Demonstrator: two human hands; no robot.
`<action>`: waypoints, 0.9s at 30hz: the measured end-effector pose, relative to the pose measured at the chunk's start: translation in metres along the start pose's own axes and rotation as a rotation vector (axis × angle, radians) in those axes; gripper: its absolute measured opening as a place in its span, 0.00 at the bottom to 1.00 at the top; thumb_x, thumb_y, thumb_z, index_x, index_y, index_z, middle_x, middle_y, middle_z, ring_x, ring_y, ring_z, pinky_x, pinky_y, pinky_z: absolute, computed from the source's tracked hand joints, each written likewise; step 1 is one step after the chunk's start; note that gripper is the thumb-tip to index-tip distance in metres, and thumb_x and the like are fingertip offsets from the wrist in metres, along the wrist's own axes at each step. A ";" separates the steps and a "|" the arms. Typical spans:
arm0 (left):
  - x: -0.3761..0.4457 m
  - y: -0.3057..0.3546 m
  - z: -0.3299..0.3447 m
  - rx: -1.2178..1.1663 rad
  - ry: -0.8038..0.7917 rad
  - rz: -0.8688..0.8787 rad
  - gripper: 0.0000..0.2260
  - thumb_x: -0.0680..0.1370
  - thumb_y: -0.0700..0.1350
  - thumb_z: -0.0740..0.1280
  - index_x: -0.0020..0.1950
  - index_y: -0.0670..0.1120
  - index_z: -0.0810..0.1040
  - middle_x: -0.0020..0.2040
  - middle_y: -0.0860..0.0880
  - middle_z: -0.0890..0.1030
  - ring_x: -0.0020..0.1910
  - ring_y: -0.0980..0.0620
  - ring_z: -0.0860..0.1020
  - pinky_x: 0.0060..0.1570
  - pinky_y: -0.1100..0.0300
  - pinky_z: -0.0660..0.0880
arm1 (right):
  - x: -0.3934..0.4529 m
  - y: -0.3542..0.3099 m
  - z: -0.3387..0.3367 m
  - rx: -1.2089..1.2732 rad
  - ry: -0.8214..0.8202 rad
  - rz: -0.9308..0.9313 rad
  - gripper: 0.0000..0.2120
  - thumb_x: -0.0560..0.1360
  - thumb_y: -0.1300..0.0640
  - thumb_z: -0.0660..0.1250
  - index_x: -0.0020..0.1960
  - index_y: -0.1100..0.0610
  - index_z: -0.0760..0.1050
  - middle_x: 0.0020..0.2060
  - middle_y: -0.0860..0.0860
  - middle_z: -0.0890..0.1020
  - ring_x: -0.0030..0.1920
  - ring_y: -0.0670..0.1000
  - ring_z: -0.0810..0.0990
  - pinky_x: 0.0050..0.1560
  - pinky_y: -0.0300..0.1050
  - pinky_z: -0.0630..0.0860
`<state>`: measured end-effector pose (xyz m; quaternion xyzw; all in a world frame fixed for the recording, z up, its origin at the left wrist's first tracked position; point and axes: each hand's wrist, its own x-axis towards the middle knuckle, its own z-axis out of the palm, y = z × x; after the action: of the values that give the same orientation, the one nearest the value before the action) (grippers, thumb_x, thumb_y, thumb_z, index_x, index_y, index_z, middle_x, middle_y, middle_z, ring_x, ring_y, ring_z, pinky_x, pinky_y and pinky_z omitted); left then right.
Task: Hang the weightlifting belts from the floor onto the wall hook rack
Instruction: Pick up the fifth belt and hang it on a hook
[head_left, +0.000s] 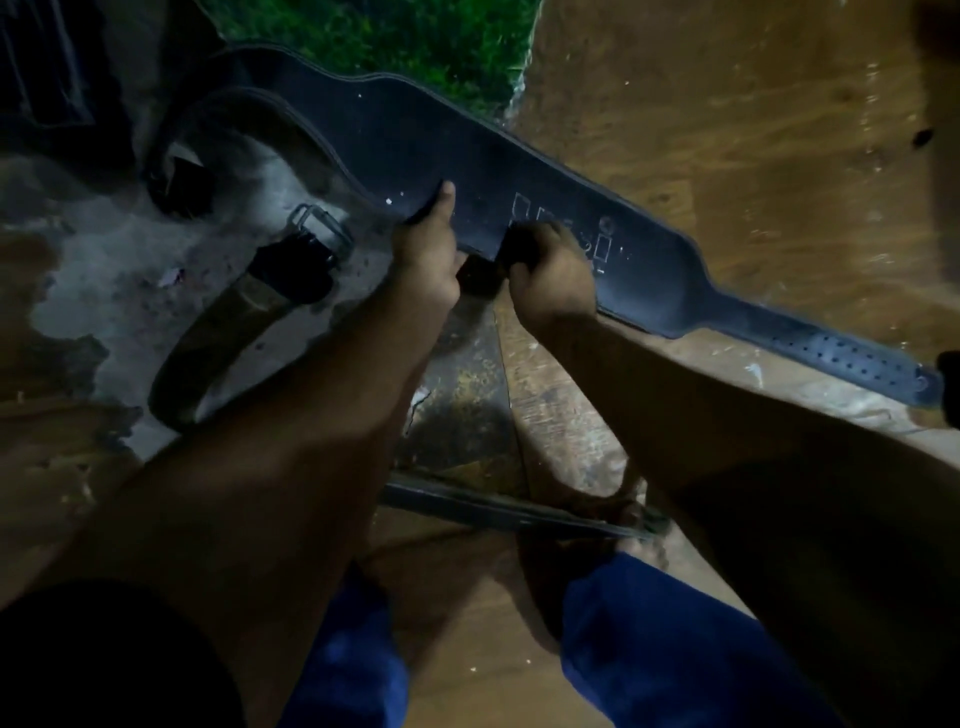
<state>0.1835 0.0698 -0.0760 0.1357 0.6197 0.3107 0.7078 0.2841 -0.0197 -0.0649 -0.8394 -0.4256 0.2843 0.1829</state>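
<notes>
Black weightlifting belt (519, 176): held by near edge, left hand (427, 254) and right hand (550, 270) both gripping. Olive belt (223, 332): on floor (727, 156), left.

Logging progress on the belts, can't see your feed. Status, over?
Both hands gripping black belt at its near edge: left hand, right hand. Second belt on floor, left. Another strap by the feet. Hook rack not in view.

One head-worn view, looking steeply down; close on both forearms, the floor (701, 156) beyond.
</notes>
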 end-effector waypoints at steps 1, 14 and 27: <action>-0.007 0.001 0.000 -0.006 0.007 0.005 0.10 0.80 0.48 0.70 0.59 0.45 0.79 0.56 0.44 0.84 0.53 0.45 0.83 0.48 0.51 0.82 | -0.003 0.000 -0.003 0.001 0.006 -0.007 0.20 0.78 0.60 0.64 0.69 0.55 0.75 0.66 0.55 0.77 0.65 0.55 0.77 0.65 0.49 0.76; -0.211 0.121 -0.031 0.072 -0.044 0.025 0.15 0.78 0.50 0.71 0.64 0.48 0.79 0.59 0.47 0.84 0.57 0.43 0.81 0.51 0.48 0.77 | -0.101 -0.130 -0.160 0.127 -0.082 -0.119 0.30 0.72 0.51 0.61 0.74 0.57 0.71 0.76 0.57 0.70 0.74 0.60 0.69 0.73 0.53 0.69; -0.435 0.268 -0.021 0.084 -0.322 0.078 0.15 0.83 0.42 0.63 0.70 0.44 0.74 0.67 0.45 0.80 0.66 0.44 0.79 0.66 0.46 0.76 | -0.152 -0.296 -0.362 0.194 -0.018 -0.046 0.33 0.66 0.25 0.66 0.56 0.50 0.78 0.49 0.50 0.85 0.54 0.57 0.83 0.60 0.56 0.76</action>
<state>0.0736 0.0079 0.4196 0.2370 0.5050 0.2858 0.7792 0.2596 0.0017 0.4256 -0.8052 -0.4168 0.3276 0.2658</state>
